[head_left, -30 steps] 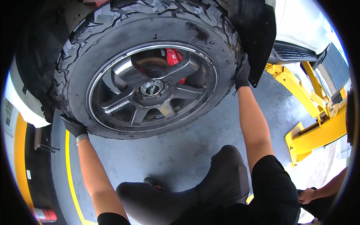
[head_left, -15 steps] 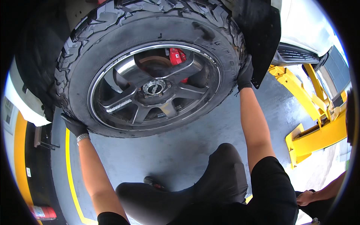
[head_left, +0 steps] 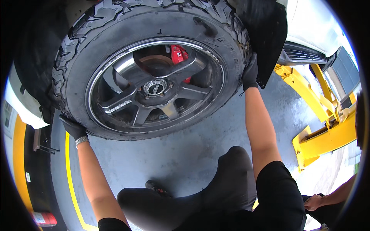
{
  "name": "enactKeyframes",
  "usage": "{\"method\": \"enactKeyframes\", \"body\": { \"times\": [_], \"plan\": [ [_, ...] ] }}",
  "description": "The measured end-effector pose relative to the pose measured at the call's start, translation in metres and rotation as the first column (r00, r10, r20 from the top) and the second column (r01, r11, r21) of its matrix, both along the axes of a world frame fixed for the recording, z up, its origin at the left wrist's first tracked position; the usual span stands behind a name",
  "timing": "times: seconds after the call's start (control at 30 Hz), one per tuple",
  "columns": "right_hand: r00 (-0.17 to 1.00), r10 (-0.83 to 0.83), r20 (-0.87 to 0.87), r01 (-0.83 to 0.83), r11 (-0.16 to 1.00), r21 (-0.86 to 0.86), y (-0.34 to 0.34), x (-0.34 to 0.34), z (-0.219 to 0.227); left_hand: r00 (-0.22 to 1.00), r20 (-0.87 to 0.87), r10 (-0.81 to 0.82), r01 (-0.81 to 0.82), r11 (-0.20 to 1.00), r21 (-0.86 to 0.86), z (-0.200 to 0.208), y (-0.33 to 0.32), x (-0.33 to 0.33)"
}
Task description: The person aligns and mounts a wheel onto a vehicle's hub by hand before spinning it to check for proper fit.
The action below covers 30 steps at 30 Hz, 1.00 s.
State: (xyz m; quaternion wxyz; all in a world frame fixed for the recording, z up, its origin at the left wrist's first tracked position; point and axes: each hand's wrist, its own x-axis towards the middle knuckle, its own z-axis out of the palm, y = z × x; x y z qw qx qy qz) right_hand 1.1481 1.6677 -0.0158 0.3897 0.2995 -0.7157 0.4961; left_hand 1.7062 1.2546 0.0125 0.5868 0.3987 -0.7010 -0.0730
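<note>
A large off-road wheel (head_left: 154,109), a black chunky-treaded tyre on a dark six-spoke rim, sits in the wheel arch of a raised vehicle. My left hand (head_left: 74,129), in a black glove with a metal watch at the wrist, grips the tyre's lower left edge. On the opposite side, my right hand (head_left: 250,74), also gloved in black, holds the tread beside a black mud flap (head_left: 266,42). Its fingers partly disappear behind the tyre. Through the spokes shows a red brake caliper (head_left: 178,54). The rim's centre cap (head_left: 155,88) faces me.
Yellow lift arms (head_left: 323,142) stand to the right, under the vehicle's side step (head_left: 304,54). Another person's hand (head_left: 314,202) is at the lower right. A fire extinguisher (head_left: 44,218) lies low at the left, past a yellow floor line (head_left: 71,173). My bent knees (head_left: 235,169) are below the wheel.
The wheel and both hands sit slightly further up and left in the picture; the surroundings have shifted a little left too. Both hands keep their hold on the tyre.
</note>
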Motion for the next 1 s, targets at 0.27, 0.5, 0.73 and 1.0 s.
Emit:
{"method": "enactKeyframes", "body": {
  "times": [0.27,0.5,0.73,1.0],
  "plan": [
    [0.985,-0.081,-0.150,0.083,0.997,0.004,-0.001,-0.003,-0.003,0.987,-0.145,-0.072,0.084,0.994,0.075,0.016,0.022,-0.013],
    [0.999,-0.029,-0.030,0.028,0.999,-0.024,-0.002,0.004,0.002,0.977,-0.200,-0.077,0.096,0.992,0.088,0.006,0.009,-0.009],
    [1.000,0.015,0.016,-0.013,0.996,-0.094,-0.002,0.012,0.005,0.991,0.022,0.129,-0.127,0.989,-0.076,-0.002,0.000,-0.003],
    [0.931,0.260,0.254,-0.211,0.956,-0.205,0.011,0.000,-0.003,0.990,-0.108,-0.096,0.114,0.977,0.182,-0.034,-0.024,0.025]
  ]
}}
